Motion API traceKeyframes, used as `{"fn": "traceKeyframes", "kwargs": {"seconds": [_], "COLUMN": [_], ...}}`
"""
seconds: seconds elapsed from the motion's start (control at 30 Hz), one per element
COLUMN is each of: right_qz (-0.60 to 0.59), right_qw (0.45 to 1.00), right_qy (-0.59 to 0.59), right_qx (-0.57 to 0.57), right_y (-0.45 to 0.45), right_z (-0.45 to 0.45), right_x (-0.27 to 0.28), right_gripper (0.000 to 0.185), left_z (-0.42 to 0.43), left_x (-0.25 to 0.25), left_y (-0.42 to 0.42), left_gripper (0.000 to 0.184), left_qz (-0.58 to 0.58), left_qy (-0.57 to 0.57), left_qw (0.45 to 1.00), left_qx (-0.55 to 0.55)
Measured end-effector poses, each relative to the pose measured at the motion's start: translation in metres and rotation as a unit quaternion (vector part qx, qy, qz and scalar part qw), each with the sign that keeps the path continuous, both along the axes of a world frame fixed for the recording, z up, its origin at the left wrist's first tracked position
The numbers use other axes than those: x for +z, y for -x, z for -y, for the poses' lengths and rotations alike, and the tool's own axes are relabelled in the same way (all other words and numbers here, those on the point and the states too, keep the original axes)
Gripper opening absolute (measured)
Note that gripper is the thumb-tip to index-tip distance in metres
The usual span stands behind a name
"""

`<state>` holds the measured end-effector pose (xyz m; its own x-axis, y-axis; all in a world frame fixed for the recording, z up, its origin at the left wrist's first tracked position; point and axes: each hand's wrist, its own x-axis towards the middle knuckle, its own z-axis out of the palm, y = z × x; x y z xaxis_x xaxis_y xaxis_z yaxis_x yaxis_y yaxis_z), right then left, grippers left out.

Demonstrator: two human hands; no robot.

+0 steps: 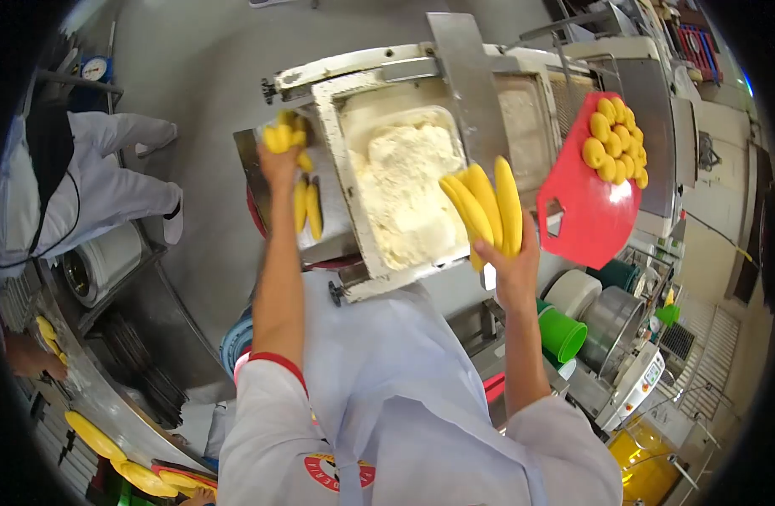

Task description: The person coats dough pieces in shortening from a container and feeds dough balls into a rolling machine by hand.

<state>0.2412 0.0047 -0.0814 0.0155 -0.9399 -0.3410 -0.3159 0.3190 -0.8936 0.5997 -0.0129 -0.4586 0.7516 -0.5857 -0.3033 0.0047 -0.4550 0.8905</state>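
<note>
My right hand [515, 268] is closed round the lower ends of several long yellow dough strips [498, 202], which fan upward beside the flour bin. On the left, my left hand [278, 164] reaches over a metal tray [324, 251]; it is slightly blurred, with its fingers closed on yellow dough pieces [284, 135]. More yellow dough strips [307, 209] lie on that tray, just below my left hand. Between my hands, pale flour [408, 185] fills a white container set in a white-framed machine [364, 261].
A red board [589, 221] carrying round yellow dough balls [615, 143] sits at the right. A metal plate [467, 84] crosses the machine. Green buckets [563, 333] and a steel bowl [615, 325] stand lower right. At left are a person in white [117, 139] and another person's hand [35, 356].
</note>
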Motion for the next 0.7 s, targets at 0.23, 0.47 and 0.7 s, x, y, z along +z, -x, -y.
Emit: {"fn": "traceKeyframes", "kwargs": {"seconds": [0.23, 0.47, 0.7], "right_qz": [0.023, -0.267, -0.255], "right_qw": [0.981, 0.814, 0.814], "right_qy": [0.195, 0.268, 0.127], "right_qx": [0.002, 0.440, 0.507], "right_y": [0.007, 0.004, -0.005], "right_z": [0.072, 0.082, 0.123], "right_x": [0.047, -0.043, -0.004], "right_gripper": [0.074, 0.054, 0.044], "left_z": [-0.044, -0.046, -0.012], "left_x": [0.290, 0.340, 0.374], "left_y": [0.005, 0.168, 0.163], "left_gripper": [0.053, 0.032, 0.030], "left_qz": [0.135, 0.355, 0.227], "left_qy": [-0.030, -0.046, -0.164], "left_qw": [0.989, 0.890, 0.913], "left_qx": [0.046, -0.283, -0.296]}}
